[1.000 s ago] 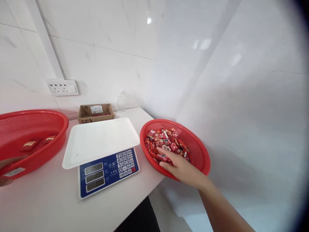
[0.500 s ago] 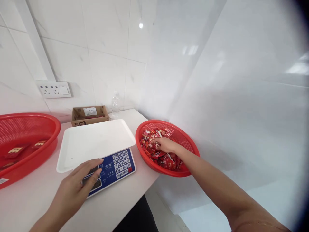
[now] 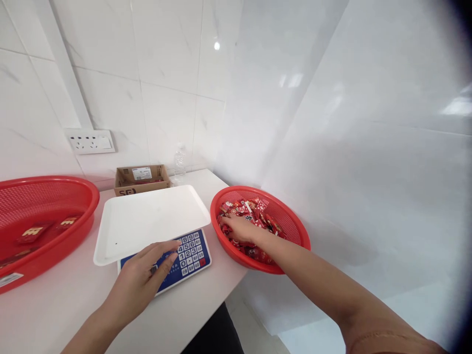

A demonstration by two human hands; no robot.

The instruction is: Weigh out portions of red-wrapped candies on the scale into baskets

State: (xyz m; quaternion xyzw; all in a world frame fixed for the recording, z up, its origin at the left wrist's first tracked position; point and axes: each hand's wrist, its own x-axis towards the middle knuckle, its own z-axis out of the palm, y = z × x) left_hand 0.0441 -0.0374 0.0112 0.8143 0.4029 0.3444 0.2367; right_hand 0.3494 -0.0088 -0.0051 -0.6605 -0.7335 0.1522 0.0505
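My left hand (image 3: 145, 275) hovers over the blue panel of a digital scale (image 3: 190, 255), thumb and fingers apart, holding nothing. It covers the panel's left part; the number keys lie just beyond its fingertips. Behind the panel is the scale's white tray (image 3: 151, 221), bare except for a dark speck. My right hand (image 3: 239, 230) reaches down into a red perforated basket (image 3: 291, 221) at the right. Its fingers are bent among small red printed packets (image 3: 258, 209). The fingertips are partly hidden, and I cannot see whether they grip a packet.
Another red basket (image 3: 88, 209) with a few red packets (image 3: 33, 231) stands at the left. A cardboard box (image 3: 142, 179) and a clear plastic bottle (image 3: 180, 160) are against the tiled wall. The right basket juts past the edge of the white table (image 3: 191, 314).
My right hand has shifted left within the basket, toward its near-left rim. My left hand has slid right across the scale panel toward the keys. The view has tilted slightly.
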